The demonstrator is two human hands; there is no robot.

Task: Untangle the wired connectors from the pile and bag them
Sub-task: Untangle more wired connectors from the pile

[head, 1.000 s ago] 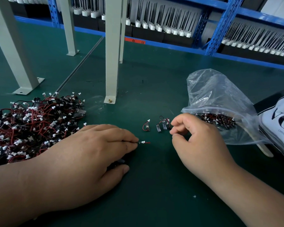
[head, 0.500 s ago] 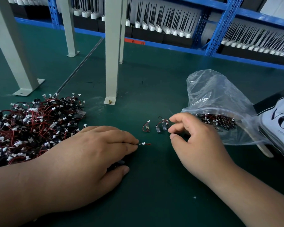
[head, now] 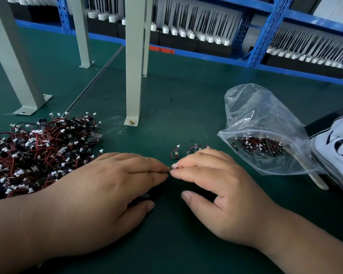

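Your left hand (head: 111,186) lies flat on the desk (head: 186,99), fingers straight and together, thumb spread toward you. Nothing is clenched. Its tips press down on one wired connector (head: 169,171), of which only a sliver of thin wire shows. Something dark sits under the palm by the thumb; can't tell what.

Your right hand (head: 216,184) lies opposite, fingers nearly straight, thumb held well apart, so there is no thumb pinch. Its fingertips (head: 175,167) touch the same connector's free end, tip to tip with the left. Whether two fingers have nipped the wire can't be told.

Relation that matters: the wire's long axis runs left to right, straight between the two sets of fingertips and roughly along the desk's near edge. The left hand looks like the anchor. The right is nearer the bag, so the pull-away most likely goes rightward.

Outward:
- Just beyond your right fingertips, toward the far edge, a few freed connectors (head: 175,153) lie loose.
- The bag (head: 265,115) sits toward the desk's right edge, mouth open toward your hands, with a bagged batch (head: 259,145) inside.
- The pile (head: 38,151) sits toward the left edge, just beside your left wrist and densely knotted.
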